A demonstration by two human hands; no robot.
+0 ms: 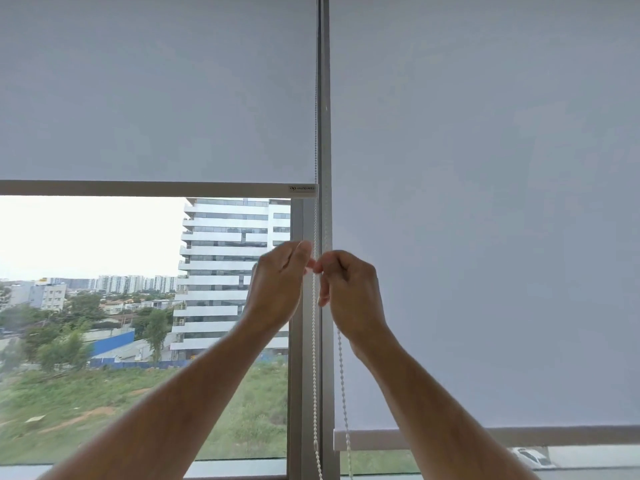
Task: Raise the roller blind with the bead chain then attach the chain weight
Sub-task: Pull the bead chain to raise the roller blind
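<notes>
The left roller blind (156,98) is grey and hangs partly raised, its bottom bar (145,188) a bit above my hands. A white bead chain (315,358) drops along the window mullion (325,150) between the two blinds. My left hand (277,289) and my right hand (349,292) meet at the chain at mid-height, fingertips pinched together on it. One strand runs straight down under my left hand, and another (343,375) hangs below my right wrist. A small white connector (316,445) sits on the chain low down. I see no separate chain weight.
The right roller blind (485,202) hangs much lower, its bottom bar (485,438) near the sill. Through the glass on the left are a white tower block (228,271), trees and grass. The window frame post (296,341) stands just left of the chain.
</notes>
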